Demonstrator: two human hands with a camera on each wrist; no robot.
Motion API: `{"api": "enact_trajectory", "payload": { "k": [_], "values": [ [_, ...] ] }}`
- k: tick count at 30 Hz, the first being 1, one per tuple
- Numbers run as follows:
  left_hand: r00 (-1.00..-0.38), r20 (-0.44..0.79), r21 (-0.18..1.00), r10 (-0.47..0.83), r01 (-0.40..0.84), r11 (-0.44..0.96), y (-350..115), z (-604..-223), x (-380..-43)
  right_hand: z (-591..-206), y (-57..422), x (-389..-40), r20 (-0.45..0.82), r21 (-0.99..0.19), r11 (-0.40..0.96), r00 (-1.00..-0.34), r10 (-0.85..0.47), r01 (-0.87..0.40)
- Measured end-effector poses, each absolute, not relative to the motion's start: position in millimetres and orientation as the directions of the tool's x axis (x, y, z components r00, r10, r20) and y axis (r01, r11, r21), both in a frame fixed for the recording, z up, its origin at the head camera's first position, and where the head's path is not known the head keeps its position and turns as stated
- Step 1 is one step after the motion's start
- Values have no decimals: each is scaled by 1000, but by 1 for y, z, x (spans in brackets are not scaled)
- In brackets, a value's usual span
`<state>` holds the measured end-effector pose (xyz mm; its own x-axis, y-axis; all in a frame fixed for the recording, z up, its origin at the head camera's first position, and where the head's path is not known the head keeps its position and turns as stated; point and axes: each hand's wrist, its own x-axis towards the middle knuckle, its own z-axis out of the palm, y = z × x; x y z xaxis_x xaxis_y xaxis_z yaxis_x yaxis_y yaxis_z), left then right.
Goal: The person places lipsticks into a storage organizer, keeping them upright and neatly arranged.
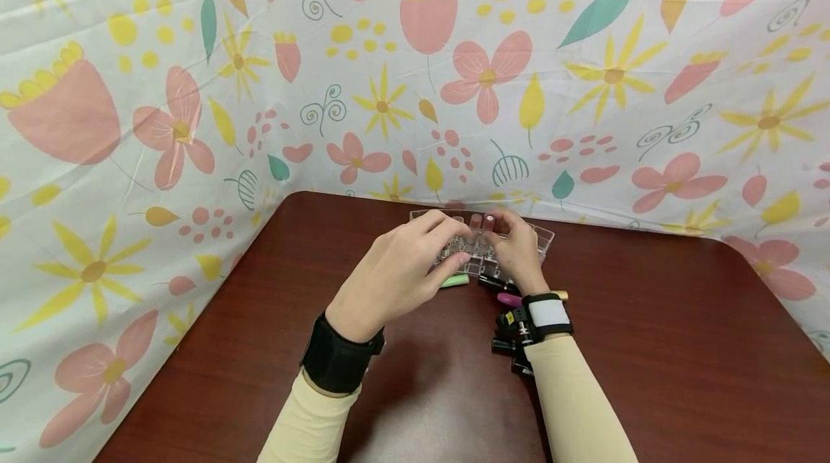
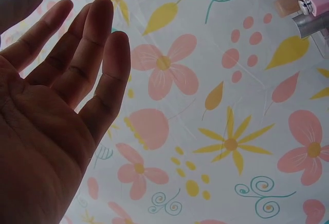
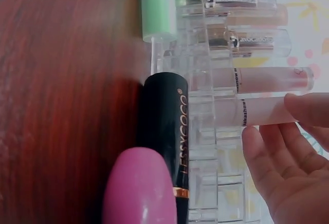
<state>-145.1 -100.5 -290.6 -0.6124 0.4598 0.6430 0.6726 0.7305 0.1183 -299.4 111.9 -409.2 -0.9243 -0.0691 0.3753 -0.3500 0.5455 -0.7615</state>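
A clear plastic lipstick organizer stands at the back of the table with several tubes upright in its slots. My right hand pinches a pale pink lip gloss tube between thumb and fingers, its lower end within the organizer. A similar lip gloss tube stands right beside it. In the head view, my left hand hovers at the organizer's left front. Its fingers are loosely bent, and the left wrist view shows nothing in the palm. It partly hides the organizer's left side.
Before the organizer lie a green tube, a black lipstick and a magenta, round-ended item. More black tubes lie beside my right wrist on the brown table. A flowered cloth hangs behind.
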Motion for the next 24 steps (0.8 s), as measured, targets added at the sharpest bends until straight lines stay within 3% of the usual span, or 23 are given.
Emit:
{"api": "enact_trajectory", "payload": {
  "k": [15,24],
  "values": [
    [-617,633,145,467,687,712,-97,-291,-143,-401,127,-287,361,-747,565,-927,-97,-350],
    [-631,621,157,465,681,715,-101,-290,-144,-367,136,-266,407,-761,524,-910,-76,-384]
  ]
}}
